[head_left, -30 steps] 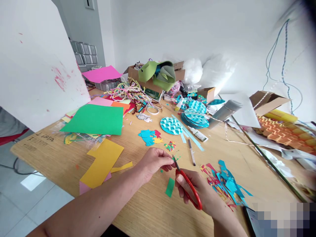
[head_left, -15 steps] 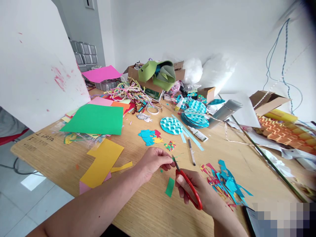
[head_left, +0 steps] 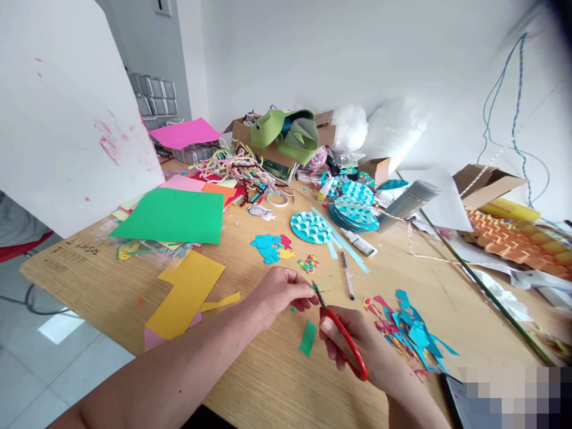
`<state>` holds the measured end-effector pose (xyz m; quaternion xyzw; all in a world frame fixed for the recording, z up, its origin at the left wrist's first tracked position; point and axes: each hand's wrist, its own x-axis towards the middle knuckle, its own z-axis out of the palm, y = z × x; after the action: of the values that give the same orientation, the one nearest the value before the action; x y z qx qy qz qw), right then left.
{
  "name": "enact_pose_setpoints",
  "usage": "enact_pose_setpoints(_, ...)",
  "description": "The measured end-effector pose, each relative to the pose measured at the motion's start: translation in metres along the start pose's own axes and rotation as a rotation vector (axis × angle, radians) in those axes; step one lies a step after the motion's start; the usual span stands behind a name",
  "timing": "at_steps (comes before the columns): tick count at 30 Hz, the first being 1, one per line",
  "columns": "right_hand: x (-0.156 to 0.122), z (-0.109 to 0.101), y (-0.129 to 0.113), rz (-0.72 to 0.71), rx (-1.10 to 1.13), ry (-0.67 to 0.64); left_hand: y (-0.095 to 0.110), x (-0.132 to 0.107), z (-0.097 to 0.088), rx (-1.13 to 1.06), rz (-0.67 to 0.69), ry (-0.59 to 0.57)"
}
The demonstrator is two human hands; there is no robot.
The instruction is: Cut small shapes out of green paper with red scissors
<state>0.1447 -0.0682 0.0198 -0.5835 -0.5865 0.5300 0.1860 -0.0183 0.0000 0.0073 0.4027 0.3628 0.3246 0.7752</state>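
Red-handled scissors [head_left: 344, 342] are gripped in my right hand [head_left: 353, 333], their blades pointing up and away, tips beside my left fingertips. My left hand [head_left: 286, 292] pinches a tiny piece of green paper [head_left: 314, 288] right at the blade tips. A small green paper rectangle [head_left: 308, 338] lies on the table just below, between the two hands. Beyond my left hand rest a heap of tiny coloured paper bits [head_left: 308, 263] and cut-out fish in blue [head_left: 267, 247], red and yellow.
Paper scraps [head_left: 413, 328] lie right of my right hand, near a phone [head_left: 453, 399]. A pen [head_left: 347, 275], a glue bottle [head_left: 361, 243] and a scalloped blue disc [head_left: 310, 227] lie ahead. Yellow paper [head_left: 187, 298] and a green sheet [head_left: 174, 215] are at left.
Both hands and the scissors stay almost in the same place. The view has shifted very slightly; nothing else visibly differs.
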Motion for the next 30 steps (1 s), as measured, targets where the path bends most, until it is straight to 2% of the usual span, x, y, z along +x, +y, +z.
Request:
enact_pose_setpoints(9, 0.0002, -0.0008, -0.0022, -0.029, -0.017, -0.01, 0.0, 0.0008, -0.0003, -0.003, -0.003, -0.002)
enact_pose_setpoints(30, -0.0006, -0.0004, -0.0018, 0.018, -0.014, 0.001, -0.0003, 0.0004, -0.0003, -0.013, 0.016, 0.025)
